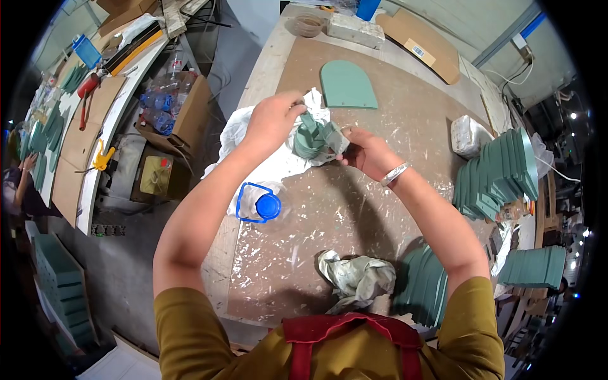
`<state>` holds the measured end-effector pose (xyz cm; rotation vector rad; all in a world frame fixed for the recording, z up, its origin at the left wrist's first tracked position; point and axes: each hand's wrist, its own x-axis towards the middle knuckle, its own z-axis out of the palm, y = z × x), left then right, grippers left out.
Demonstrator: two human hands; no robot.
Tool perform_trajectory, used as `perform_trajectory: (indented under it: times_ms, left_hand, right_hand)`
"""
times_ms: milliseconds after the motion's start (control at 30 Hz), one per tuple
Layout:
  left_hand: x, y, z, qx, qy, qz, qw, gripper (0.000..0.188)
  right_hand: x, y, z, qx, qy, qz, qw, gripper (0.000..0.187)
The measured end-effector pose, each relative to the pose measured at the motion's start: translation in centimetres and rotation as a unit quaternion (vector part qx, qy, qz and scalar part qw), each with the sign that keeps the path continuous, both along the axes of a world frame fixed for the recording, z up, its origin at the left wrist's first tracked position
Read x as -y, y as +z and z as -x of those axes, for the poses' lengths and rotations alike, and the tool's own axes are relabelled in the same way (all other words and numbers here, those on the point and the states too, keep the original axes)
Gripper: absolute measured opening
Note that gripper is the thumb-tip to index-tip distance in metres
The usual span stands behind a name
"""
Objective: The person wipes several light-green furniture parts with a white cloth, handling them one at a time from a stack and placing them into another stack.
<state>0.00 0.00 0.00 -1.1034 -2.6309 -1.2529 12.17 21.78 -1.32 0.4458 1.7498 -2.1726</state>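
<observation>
Small green pieces, stacked and partly curved, sit on a crumpled white cloth at the table's left side. My left hand is at their far left, fingers bent and drawn together at the top of a green strip; whether it grips the strip is hidden. Opposite it, my right hand pinches the edge of a small pale-green piece between thumb and fingers. A clear bottle with a blue cap and blue handle stands just nearer than the cloth. Beyond the hands lies a flat green round-topped panel.
Stacks of green panels line the right side, with another stack near my right elbow. A crumpled cloth lies at the near edge. A white block and cardboard are far off. Left stands a box of bottles.
</observation>
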Motion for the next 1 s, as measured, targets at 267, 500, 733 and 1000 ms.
perform_trajectory:
  times_ms: [267, 500, 733, 1000]
  left_hand:
    - [0.8, -1.2, 1.1, 0.151, 0.037, -0.095, 0.983, 0.017]
    - [0.4, -0.6, 0.8, 0.171, 0.026, -0.111, 0.979, 0.019]
    - [-0.2, -0.4, 1.0, 0.172, 0.019, -0.111, 0.979, 0.017]
    - [-0.4, -0.8, 3.2, 0.148, 0.017, -0.058, 0.987, 0.019]
  right_hand:
    - [-0.3, 0.0, -0.5, 0.028, -0.013, 0.125, 0.992, 0.035]
    - [-0.7, -0.5, 0.0, -0.025, 0.016, 0.104, 0.994, 0.028]
    - [1.6, 0.5, 0.9, -0.323, 0.004, -0.394, 0.86, 0.031]
    - [-0.2, 1.7, 1.5, -0.445, 0.105, -0.659, 0.597, 0.047]
